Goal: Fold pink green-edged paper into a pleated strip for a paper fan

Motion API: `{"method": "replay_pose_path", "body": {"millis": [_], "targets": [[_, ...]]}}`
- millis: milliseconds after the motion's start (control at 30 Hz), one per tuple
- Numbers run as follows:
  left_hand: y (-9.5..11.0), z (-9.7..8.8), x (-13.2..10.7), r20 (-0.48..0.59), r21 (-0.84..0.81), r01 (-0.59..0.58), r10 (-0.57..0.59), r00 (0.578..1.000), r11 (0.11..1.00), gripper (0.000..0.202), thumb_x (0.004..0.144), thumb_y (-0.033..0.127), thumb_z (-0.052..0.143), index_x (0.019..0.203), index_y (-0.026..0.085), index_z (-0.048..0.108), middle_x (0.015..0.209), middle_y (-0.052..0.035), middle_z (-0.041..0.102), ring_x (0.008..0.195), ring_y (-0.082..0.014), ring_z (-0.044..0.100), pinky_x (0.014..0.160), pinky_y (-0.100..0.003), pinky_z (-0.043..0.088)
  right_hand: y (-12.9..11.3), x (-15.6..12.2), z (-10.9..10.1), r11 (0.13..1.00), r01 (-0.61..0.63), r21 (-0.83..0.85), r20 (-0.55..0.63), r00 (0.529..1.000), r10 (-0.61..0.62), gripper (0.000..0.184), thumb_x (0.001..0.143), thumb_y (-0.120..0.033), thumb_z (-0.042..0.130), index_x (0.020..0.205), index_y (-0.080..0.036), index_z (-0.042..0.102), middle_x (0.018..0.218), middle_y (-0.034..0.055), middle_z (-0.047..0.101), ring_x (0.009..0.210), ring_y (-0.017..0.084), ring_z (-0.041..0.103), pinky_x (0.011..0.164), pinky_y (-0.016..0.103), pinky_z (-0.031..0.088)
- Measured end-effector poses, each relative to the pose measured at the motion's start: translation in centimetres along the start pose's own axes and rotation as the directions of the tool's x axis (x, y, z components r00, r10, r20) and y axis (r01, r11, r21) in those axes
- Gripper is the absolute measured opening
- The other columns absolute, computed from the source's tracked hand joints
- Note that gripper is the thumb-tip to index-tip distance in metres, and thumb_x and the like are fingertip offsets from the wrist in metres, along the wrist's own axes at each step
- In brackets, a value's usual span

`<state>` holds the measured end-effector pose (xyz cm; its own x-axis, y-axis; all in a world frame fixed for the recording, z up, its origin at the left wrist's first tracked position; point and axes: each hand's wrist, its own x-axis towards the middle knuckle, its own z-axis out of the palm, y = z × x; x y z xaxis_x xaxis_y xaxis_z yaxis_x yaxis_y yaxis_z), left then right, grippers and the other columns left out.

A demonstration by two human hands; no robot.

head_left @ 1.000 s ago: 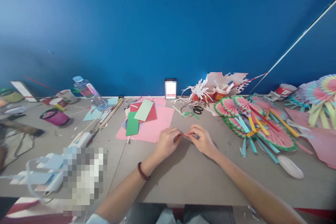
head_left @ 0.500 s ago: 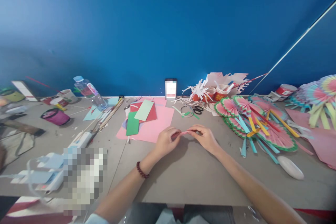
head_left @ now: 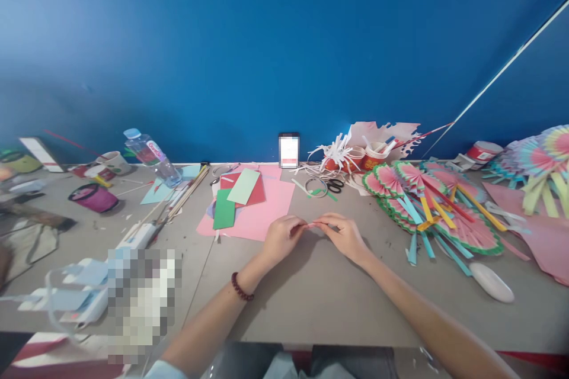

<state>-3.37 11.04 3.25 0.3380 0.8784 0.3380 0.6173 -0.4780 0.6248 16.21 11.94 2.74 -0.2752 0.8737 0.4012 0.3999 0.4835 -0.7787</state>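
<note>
Over the middle of the grey table, my left hand (head_left: 283, 238) and my right hand (head_left: 347, 235) meet fingertip to fingertip. Between them they pinch a small pink paper strip (head_left: 310, 225), mostly hidden by the fingers. A beaded bracelet (head_left: 242, 288) circles my left wrist. Just beyond my left hand lies a large pink sheet (head_left: 279, 195), bearing a red sheet (head_left: 258, 192), a pale green card (head_left: 244, 186) and a dark green card (head_left: 224, 209). Black-handled scissors (head_left: 335, 186) rest behind my right hand.
Folded paper fans (head_left: 471, 231) with coloured strips crowd the right side, beside a white mouse-shaped object (head_left: 492, 283). A phone (head_left: 289, 151) leans on the blue wall. At left are a tilted water bottle (head_left: 153, 157), a power strip (head_left: 95, 302) and a magenta pot (head_left: 94, 198).
Both hands stay nearly in place, with the fingertips a little closer together. Less of the pink strip shows between them now.
</note>
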Motion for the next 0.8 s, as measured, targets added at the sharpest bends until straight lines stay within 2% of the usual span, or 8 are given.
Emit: {"method": "replay_pose_path", "body": {"millis": [233,333,433,567,633,800], "targets": [[0.26,-0.03,-0.12,-0.02,0.04,-0.016,0.017,1.0,0.999,0.021,0.093,0.026,0.049,0.084,0.019,0.067,0.074,-0.002,0.066,0.066,-0.0132,0.057,0.061,-0.025,0.042,-0.18,0.2,0.07,0.999,-0.013,0.03,0.008,1.0,0.012,0.023,0.089,-0.032,0.052,0.085,-0.021,0.071,0.084,0.0069,0.07,0.078,0.019,0.065,0.064,0.029,0.052],[0.3,0.1,-0.25,-0.031,0.083,-0.042,0.044,0.999,0.996,0.021,0.093,0.025,0.048,0.084,0.02,0.066,0.075,-0.0029,0.065,0.066,-0.0137,0.057,0.061,-0.026,0.043,-0.31,0.18,-0.02,0.997,-0.053,0.054,0.041,0.998,0.05,0.021,0.084,-0.037,0.061,0.09,-0.019,0.07,0.084,0.0059,0.068,0.077,0.018,0.063,0.067,0.03,0.051],[0.33,0.37,-0.43,-0.042,0.158,-0.095,0.103,0.994,0.983,0.021,0.094,0.026,0.047,0.084,0.021,0.065,0.074,-0.0022,0.065,0.067,-0.014,0.058,0.061,-0.026,0.043,-0.18,0.12,-0.05,0.992,-0.108,0.063,0.061,0.993,0.104,0.033,0.074,-0.041,0.071,0.098,-0.019,0.068,0.086,0.0051,0.068,0.078,0.019,0.062,0.072,0.032,0.05],[0.47,0.57,-0.61,-0.062,0.237,-0.165,0.185,0.981,0.957,0.022,0.095,0.024,0.046,0.085,0.02,0.065,0.074,-0.0009,0.065,0.069,-0.0135,0.059,0.062,-0.025,0.042,-0.07,0.14,-0.12,0.99,-0.133,0.042,0.106,0.986,0.128,0.021,0.08,-0.041,0.065,0.083,-0.021,0.07,0.079,0.0025,0.065,0.074,0.017,0.06,0.068,0.028,0.048],[0.51,0.57,-0.63,-0.085,0.258,-0.18,0.208,0.974,0.949,0.021,0.095,0.024,0.047,0.085,0.02,0.065,0.074,-0.0009,0.065,0.069,-0.0131,0.059,0.062,-0.025,0.041,-0.07,0.16,-0.14,0.989,-0.138,0.046,0.111,0.985,0.133,0.021,0.081,-0.041,0.064,0.078,-0.021,0.07,0.076,0.0022,0.064,0.072,0.016,0.059,0.065,0.027,0.047],[0.48,0.56,-0.52,-0.109,0.274,-0.185,0.221,0.969,0.944,0.022,0.095,0.025,0.048,0.082,0.02,0.065,0.072,-0.0006,0.065,0.066,-0.0134,0.058,0.06,-0.025,0.039,-0.03,0.14,-0.03,0.988,-0.141,0.06,0.1,0.986,0.134,0.021,0.082,-0.041,0.063,0.079,-0.021,0.07,0.078,0.0028,0.065,0.075,0.017,0.06,0.067,0.028,0.047]]}}
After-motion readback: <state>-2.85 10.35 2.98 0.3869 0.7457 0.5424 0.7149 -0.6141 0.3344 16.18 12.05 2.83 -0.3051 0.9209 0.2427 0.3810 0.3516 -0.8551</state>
